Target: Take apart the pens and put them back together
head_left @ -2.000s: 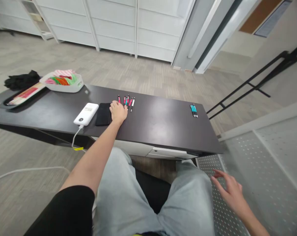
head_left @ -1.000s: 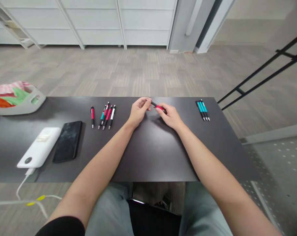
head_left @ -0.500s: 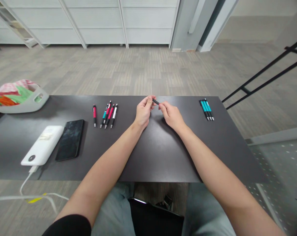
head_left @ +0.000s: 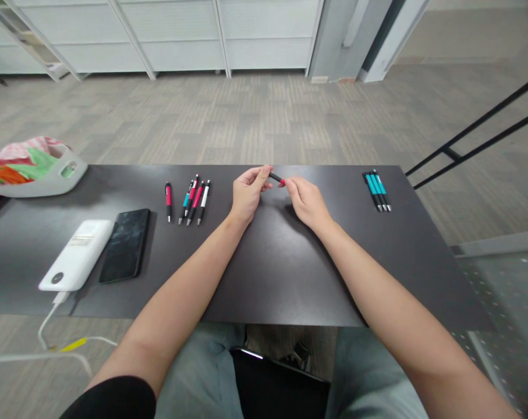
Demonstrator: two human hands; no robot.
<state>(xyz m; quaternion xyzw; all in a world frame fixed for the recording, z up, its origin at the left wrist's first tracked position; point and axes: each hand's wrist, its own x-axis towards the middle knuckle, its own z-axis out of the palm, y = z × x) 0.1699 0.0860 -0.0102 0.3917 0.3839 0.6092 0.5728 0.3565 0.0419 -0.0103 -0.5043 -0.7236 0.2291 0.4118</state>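
Observation:
Both hands meet over the far middle part of the dark table, with one pen between them. The pen (head_left: 276, 177) shows a black section and a bit of red; its two ends are hidden in the fingers. My left hand (head_left: 247, 196) pinches the black end between thumb and fingers. At the red part, my right hand (head_left: 308, 201) is closed round the pen. To the left lies a lone red pen (head_left: 168, 202), beside a loose group with a teal pen (head_left: 185, 202), red pens (head_left: 195, 201) and a white pen (head_left: 204, 202). Several teal pens (head_left: 377, 191) lie side by side at the right.
A black phone (head_left: 124, 245) and a white power bank (head_left: 77, 255) with a cable (head_left: 49, 320) lie on the table (head_left: 264, 273) at the left. Behind them stands a white basket (head_left: 65, 174) of colourful cloth. A black metal frame (head_left: 453, 154) rises beyond the right edge.
My hands have drawn slightly apart, and more of the pen's red part shows by my right fingers. The view has shifted a little; the things on the table lie as before.

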